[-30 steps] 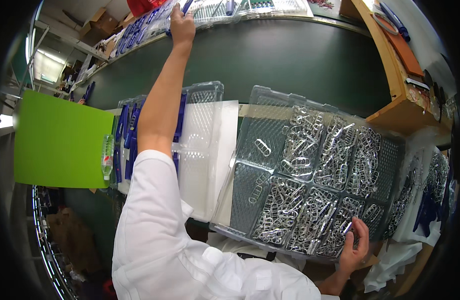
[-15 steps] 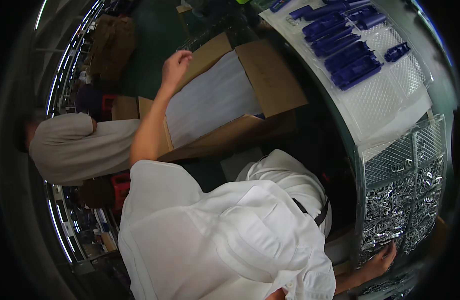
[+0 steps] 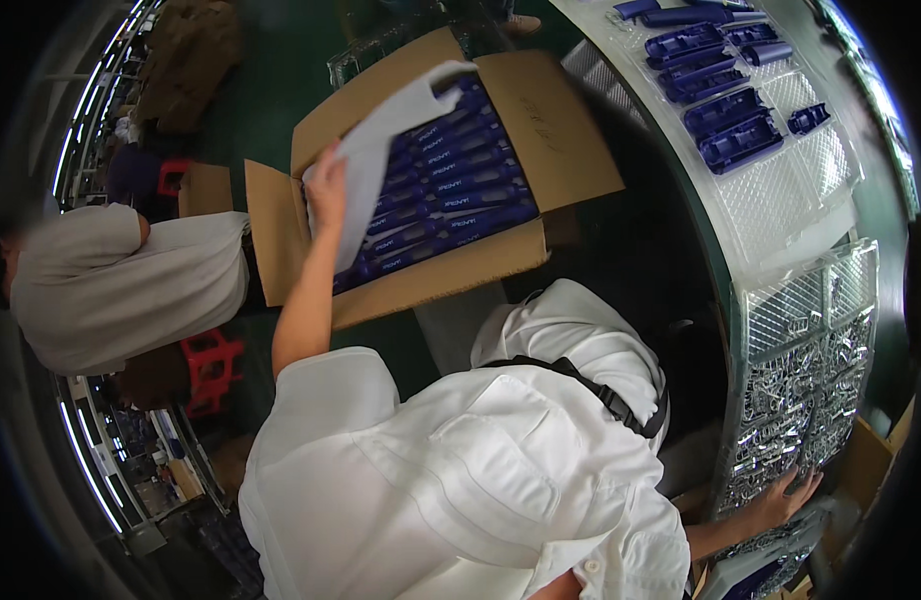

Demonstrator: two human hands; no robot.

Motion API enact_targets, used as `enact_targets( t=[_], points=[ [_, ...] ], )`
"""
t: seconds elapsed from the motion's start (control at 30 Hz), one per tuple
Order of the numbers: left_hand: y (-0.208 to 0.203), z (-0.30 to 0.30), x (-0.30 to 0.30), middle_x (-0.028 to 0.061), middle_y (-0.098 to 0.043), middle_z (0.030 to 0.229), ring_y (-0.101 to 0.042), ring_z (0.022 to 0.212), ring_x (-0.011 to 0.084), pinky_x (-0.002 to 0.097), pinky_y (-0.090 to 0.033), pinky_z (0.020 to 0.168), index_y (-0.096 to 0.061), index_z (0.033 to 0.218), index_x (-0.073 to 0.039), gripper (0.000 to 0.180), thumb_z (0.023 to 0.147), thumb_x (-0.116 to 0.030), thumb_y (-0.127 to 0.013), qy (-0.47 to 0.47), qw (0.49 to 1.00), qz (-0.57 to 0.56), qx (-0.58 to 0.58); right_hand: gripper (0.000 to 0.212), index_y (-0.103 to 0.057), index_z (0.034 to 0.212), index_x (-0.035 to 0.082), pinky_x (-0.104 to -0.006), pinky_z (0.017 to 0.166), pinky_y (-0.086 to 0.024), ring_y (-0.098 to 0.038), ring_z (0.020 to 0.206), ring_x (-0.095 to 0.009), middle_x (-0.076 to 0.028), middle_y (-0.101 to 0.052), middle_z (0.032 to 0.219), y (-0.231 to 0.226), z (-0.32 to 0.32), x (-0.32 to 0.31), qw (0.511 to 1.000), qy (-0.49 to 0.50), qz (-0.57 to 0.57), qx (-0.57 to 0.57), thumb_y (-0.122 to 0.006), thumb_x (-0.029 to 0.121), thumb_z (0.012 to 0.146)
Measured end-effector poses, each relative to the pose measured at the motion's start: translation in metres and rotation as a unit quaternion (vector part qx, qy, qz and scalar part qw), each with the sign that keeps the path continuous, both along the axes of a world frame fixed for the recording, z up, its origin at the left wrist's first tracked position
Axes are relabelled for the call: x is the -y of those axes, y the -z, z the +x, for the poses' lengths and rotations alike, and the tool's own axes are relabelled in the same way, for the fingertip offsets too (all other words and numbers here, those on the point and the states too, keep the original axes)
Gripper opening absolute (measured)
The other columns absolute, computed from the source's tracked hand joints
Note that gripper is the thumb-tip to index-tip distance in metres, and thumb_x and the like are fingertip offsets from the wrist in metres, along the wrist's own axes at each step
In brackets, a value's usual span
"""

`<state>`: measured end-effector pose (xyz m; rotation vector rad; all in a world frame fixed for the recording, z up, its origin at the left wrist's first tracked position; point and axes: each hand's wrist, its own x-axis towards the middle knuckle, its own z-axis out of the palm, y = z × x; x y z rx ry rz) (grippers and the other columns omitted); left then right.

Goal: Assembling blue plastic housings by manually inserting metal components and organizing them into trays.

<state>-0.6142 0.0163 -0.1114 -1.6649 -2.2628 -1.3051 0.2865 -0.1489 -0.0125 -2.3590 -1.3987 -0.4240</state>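
Observation:
My left hand [image 3: 328,192] grips a thin white sheet [image 3: 373,145] by its edge, with the fingers closed on it. The sheet is folded back over the left part of an open cardboard box [image 3: 556,130]. Rows of long blue plastic handles [image 3: 466,165] show inside the box. At the lower right, my right hand [image 3: 784,503] has its fingers apart at the near edge of a clear plastic tray [image 3: 781,337]. Small shiny metal clips [image 3: 796,405] fill most of that tray. I cannot tell whether the hand touches the clips.
Beyond the clip tray on the table, another clear tray [image 3: 791,200] carries blue plastic shells [image 3: 736,130]. A person in a light shirt [image 3: 131,290] is at the left, near a red stool [image 3: 211,370]. More cardboard [image 3: 186,65] stands behind, and someone's shoe [image 3: 524,25] shows at the top.
My left hand has come down to the box and drawn the white sheet aside, uncovering the blue handles. My right hand remains by the clip tray, its fingers now spread.

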Motion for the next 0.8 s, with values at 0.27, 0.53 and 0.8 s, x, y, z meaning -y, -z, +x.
enact_targets(
  t=[0.27, 0.53, 0.8],
  points=[
    [-0.198, 0.162, -0.086, 0.011, -0.071, 0.125, -0.067, 0.115, 0.0228, 0.0355, -0.05, 0.104, -0.068, 0.13, 0.001, 0.031, 0.101, 0.004, -0.058, 0.212, 0.944, 0.197, -0.161, 0.042, -0.065, 0.134, 0.0, -0.0264, 0.077, -0.056, -0.065, 0.081, -0.013, -0.011, -0.07, 0.132, -0.062, -0.186, -0.024, 0.937, -0.018, 0.21, -0.28, -0.069, -0.005, 0.092],
    [-0.246, 0.497, -0.035, 0.0258, -0.066, 0.111, -0.067, 0.094, 0.035, 0.0473, -0.057, 0.085, -0.06, 0.121, 0.004, 0.034, 0.092, -0.005, -0.073, 0.866, 0.473, 0.152, -0.061, 0.108, -0.038, 0.157, 0.002, -0.0365, 0.065, -0.061, -0.074, 0.095, -0.037, -0.03, -0.048, 0.15, -0.071, -0.245, -0.05, 0.868, -0.332, 0.267, -0.255, -0.092, 0.022, 0.066],
    [-0.233, 0.625, 0.02, 0.0322, -0.059, 0.133, -0.057, 0.126, 0.0523, 0.0625, -0.046, 0.109, -0.054, 0.137, 0.0, 0.039, 0.102, -0.018, -0.056, 0.942, 0.28, 0.175, 0.056, 0.036, -0.071, 0.11, 0.001, -0.0379, 0.079, -0.061, -0.075, 0.097, -0.027, -0.012, -0.076, 0.105, -0.013, -0.19, 0.202, 0.798, -0.096, 0.558, -0.207, -0.084, 0.01, 0.077]
  ],
)
